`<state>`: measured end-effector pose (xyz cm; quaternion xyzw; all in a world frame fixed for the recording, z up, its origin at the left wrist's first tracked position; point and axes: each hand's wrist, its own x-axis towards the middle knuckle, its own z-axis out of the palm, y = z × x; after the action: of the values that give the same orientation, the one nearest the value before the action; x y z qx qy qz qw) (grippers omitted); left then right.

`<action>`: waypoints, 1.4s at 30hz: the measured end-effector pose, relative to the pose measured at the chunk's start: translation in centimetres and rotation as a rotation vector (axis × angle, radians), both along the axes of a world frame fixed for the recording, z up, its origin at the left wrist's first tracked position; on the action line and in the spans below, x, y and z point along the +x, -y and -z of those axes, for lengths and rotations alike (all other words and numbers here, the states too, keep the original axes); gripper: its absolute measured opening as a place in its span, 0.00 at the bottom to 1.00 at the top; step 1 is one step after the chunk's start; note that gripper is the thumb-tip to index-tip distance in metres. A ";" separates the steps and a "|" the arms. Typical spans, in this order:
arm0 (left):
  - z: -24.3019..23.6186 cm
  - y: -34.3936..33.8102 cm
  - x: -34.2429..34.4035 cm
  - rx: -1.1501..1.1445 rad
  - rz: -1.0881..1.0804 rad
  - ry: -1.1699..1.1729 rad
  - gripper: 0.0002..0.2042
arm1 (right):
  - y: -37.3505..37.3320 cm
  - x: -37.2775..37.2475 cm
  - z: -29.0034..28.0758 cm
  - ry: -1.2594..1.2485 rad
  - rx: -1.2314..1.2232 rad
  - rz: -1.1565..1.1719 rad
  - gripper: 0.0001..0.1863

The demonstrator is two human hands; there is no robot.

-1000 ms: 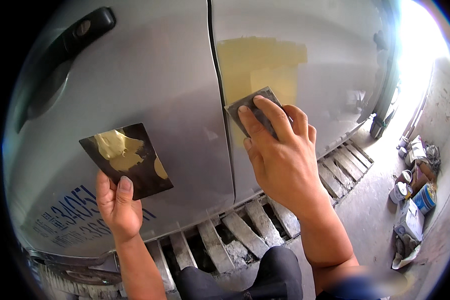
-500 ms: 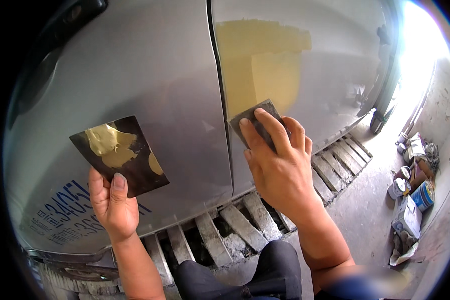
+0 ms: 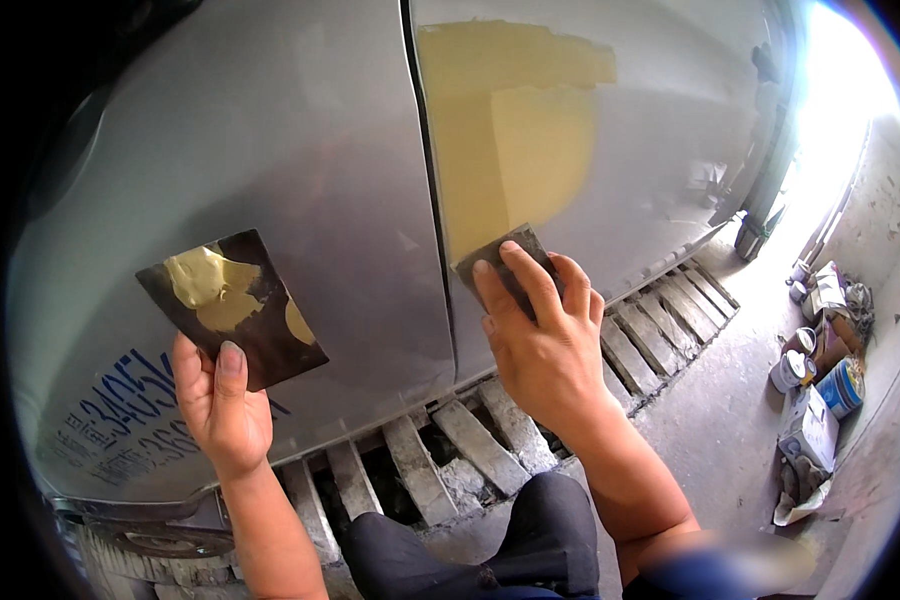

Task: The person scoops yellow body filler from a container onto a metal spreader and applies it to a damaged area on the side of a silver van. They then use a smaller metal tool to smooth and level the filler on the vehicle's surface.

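Note:
In my left hand (image 3: 225, 405), a dark square plate (image 3: 278, 355) carries thick pale-yellow paste (image 3: 198, 278), held in front of a grey vehicle door (image 3: 300, 120). My right hand (image 3: 545, 355) has its fingers spread over a small dark flat spreader (image 3: 498, 250), pressing it at the lower edge of a yellow filler patch (image 3: 520, 150) on the right-hand panel. A dark vertical seam (image 3: 425, 140) runs just left of the patch. My fingertips lie on the spreader's back; its working edge is hidden.
Below the vehicle lies a slotted concrete drain cover (image 3: 410, 465), with my knees over it. Along the right wall (image 3: 885, 200) stand tubs (image 3: 788, 368), a blue bucket (image 3: 840, 388), a white box (image 3: 808, 430) and rags. Bright light enters at the upper right.
The spreader in my right hand has moved downward, exposing more of the yellow patch above it. My left hand and plate shifted slightly left, and the door sits higher in the view.

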<state>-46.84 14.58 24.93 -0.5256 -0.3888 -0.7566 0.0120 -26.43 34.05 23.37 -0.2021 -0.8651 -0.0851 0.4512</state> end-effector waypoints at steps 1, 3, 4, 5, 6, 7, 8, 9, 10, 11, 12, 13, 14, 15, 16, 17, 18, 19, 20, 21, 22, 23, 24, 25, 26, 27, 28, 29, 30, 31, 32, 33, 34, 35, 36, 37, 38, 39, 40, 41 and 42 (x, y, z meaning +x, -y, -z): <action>0.0 0.1 0.0 0.002 -0.003 0.003 0.20 | 0.0 0.1 0.1 0.000 0.001 -0.004 0.24; 0.3 0.1 -0.3 0.006 -0.009 0.009 0.20 | 0.0 0.2 0.5 0.006 0.002 -0.004 0.23; 0.3 0.0 -0.1 0.007 -0.007 0.033 0.20 | 0.0 0.2 0.6 0.011 0.005 0.000 0.23; 0.3 -0.1 0.1 0.008 -0.005 0.056 0.19 | 0.0 0.3 0.7 0.016 0.008 0.005 0.23; 0.4 -0.3 0.4 0.008 -0.002 0.079 0.19 | 0.0 0.5 0.8 0.029 0.001 0.017 0.23; 0.5 -0.5 0.7 0.007 -0.002 0.102 0.20 | 0.0 0.7 1.0 0.042 -0.006 0.025 0.23; 0.8 -0.7 1.2 0.005 -0.001 0.125 0.20 | 0.1 0.9 1.0 0.054 -0.012 0.033 0.23; 1.0 -0.9 2.0 0.003 0.001 0.147 0.20 | 0.4 1.5 0.8 0.049 -0.048 0.010 0.23; 0.9 -1.3 3.6 0.016 0.023 0.203 0.19 | 0.8 2.2 0.4 0.042 -0.080 -0.013 0.24; 1.5 -1.3 4.4 0.024 0.047 0.278 0.19 | 1.4 2.7 -0.1 0.034 -0.112 -0.044 0.24; 2.0 -1.4 5.1 0.033 0.071 0.352 0.19 | 2.0 3.3 -0.9 -0.023 -0.147 -0.210 0.25; 1.8 -1.8 6.5 0.024 0.124 0.426 0.19 | 2.7 4.1 -1.6 -0.075 -0.181 -0.373 0.26; 1.6 -2.2 7.9 0.012 0.179 0.501 0.20 | 3.3 4.6 -2.1 -0.124 -0.219 -0.534 0.26; 2.0 -2.4 8.6 -0.026 0.144 0.609 0.20 | 3.9 4.9 -2.4 -0.107 -0.327 -0.785 0.28; 2.4 -2.9 9.3 0.039 0.280 0.562 0.20 | 4.2 5.1 -2.6 -0.088 -0.434 -1.032 0.29; 2.0 -3.0 10.0 0.052 0.327 0.549 0.20 | 4.4 4.6 -2.2 -0.063 -0.501 -1.219 0.30; 1.7 -3.0 10.4 0.066 0.374 0.537 0.20 | 4.3 3.9 -1.8 -0.107 -0.368 -1.157 0.29; 1.7 -3.0 10.3 0.071 0.364 0.552 0.19 | 3.7 3.8 -1.6 -0.079 -0.326 -1.078 0.29; 1.7 -3.0 10.0 0.077 0.354 0.568 0.19 | 3.1 3.9 -1.4 -0.050 -0.283 -0.998 0.29; 1.6 -2.9 9.7 0.084 0.346 0.584 0.19 | 2.5 3.9 -1.4 -0.033 -0.231 -0.920 0.29; 1.2 -2.5 9.6 0.124 0.378 0.556 0.19 | 1.9 3.8 -1.4 -0.011 -0.189 -0.851 0.27; 1.1 -2.0 9.3 0.161 0.351 0.519 0.19 | 1.5 3.8 -1.9 0.018 -0.127 -0.720 0.26; 0.9 -1.6 8.8 0.199 0.327 0.483 0.19 | 1.2 3.8 -2.5 0.047 -0.065 -0.587 0.24; 0.5 -1.2 8.2 0.229 0.342 0.359 0.20 | 0.5 3.6 -3.2 0.035 -0.026 -0.467 0.23; 0.3 -1.0 7.3 0.227 0.299 0.341 0.19 | 0.1 3.3 -4.3 -0.015 0.020 -0.332 0.26; 0.1 -1.0 6.5 0.225 0.258 0.323 0.19 | -0.2 3.1 -5.6 -0.061 0.025 -0.240 0.27; -0.2 -0.6 5.4 0.220 0.206 0.301 0.20 | -0.3 2.4 -6.8 -0.110 0.024 -0.157 0.28; -0.1 -0.5 4.1 0.194 0.181 0.240 0.19 | -0.3 2.0 -7.9 -0.109 0.032 -0.129 0.28; 0.1 -0.5 3.0 0.180 0.179 0.219 0.19 | -0.2 1.6 -8.9 -0.108 0.039 -0.101 0.27; 0.2 -0.6 2.0 0.168 0.179 0.197 0.19 | 0.0 1.3 -9.9 -0.108 0.047 -0.070 0.27; 0.2 -0.7 1.4 0.155 0.179 0.174 0.19 | 0.1 1.0 -10.6 -0.106 0.063 -0.061 0.26; 0.1 -0.8 1.0 0.153 0.177 0.173 0.19 | 0.3 0.7 -11.3 -0.104 0.078 -0.054 0.26; 0.2 -0.9 0.9 0.160 0.173 0.184 0.19 | 0.4 0.4 -11.6 -0.098 0.091 -0.045 0.25; 0.3 -1.0 0.9 0.167 0.168 0.195 0.19 | 0.6 0.2 -11.7 -0.092 0.099 -0.031 0.25; 0.4 -1.1 0.8 0.173 0.162 0.206 0.19 | 0.8 0.0 -11.8 -0.087 0.107 -0.017 0.25; 0.6 -1.2 0.7 0.175 0.160 0.198 0.19 | 0.8 -0.2 -11.7 -0.077 0.111 -0.004 0.24; 0.7 -1.2 0.6 0.177 0.157 0.191 0.20 | 1.1 -0.2 -11.5 -0.051 0.069 -0.005 0.24; 0.9 -1.2 0.5 0.179 0.153 0.182 0.20 | 1.4 -0.1 -11.3 -0.026 0.027 -0.007 0.24; 1.0 -1.2 0.3 0.176 0.157 0.166 0.20 | 1.7 -0.1 -10.9 0.000 -0.016 -0.009 0.24; 1.2 -1.1 0.0 0.173 0.159 0.149 0.20 | 1.7 -0.1 -10.2 0.002 -0.015 -0.016 0.25; 1.4 -0.9 -0.1 0.170 0.161 0.132 0.20 | 1.6 -0.3 -9.4 0.004 -0.015 -0.023 0.25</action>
<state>-46.99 15.52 23.55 -0.5015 -0.2798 -0.8181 -0.0299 -26.70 32.47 32.79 -0.1952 -0.8688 -0.0738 0.4490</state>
